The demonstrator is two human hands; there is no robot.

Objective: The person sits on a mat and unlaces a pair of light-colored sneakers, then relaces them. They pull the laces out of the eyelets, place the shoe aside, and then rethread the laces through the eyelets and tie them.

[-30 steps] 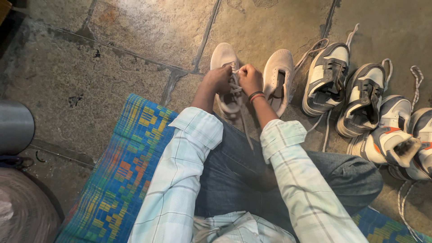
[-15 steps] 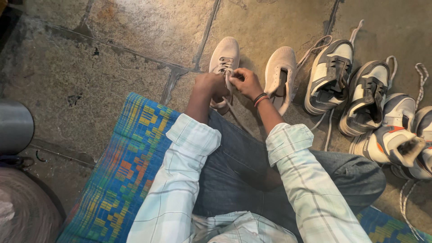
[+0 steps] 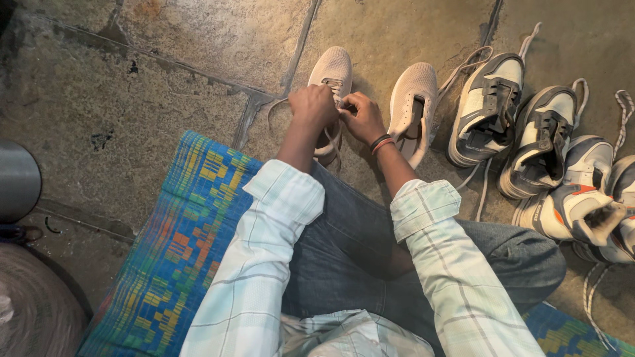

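The pale pink shoe (image 3: 333, 73) stands on the stone floor (image 3: 165, 86), toe pointing away, just beyond the person's knee. Its lace (image 3: 329, 142) runs up into both hands and a loose end hangs down over the heel. The left hand (image 3: 313, 106) is closed in a fist around the lace, over the middle of the shoe. The right hand (image 3: 362, 118) pinches the lace between its fingertips, touching the left. Just beside it lies the matching shoe (image 3: 411, 109). Further right, a row of grey and white sneakers (image 3: 486, 109). The person sits on a woven mat (image 3: 178, 251).
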